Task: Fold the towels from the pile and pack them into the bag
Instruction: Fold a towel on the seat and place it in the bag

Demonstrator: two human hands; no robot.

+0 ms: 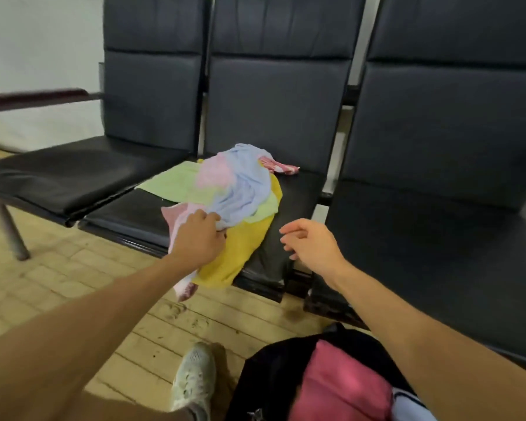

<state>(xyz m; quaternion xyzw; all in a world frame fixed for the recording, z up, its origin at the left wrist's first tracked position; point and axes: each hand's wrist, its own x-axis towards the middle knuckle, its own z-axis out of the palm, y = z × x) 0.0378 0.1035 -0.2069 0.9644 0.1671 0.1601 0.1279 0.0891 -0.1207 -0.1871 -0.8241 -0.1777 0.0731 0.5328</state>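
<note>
In the head view the pile of towels (225,189) lies at frame centre on the middle seat (298,192), its long axis running from backrest to front edge, where a yellow towel (240,253) hangs over. The left hand (199,237) is the nearer, fingers curled into the pile's near-left edge at the blue towel (243,189), while the right hand (312,243) hovers just right of the pile, fingers loosely spread, holding nothing. The bag (274,375) gapes at lower right, so lifting a towel up and back toward it looks unobstructed.
</note>
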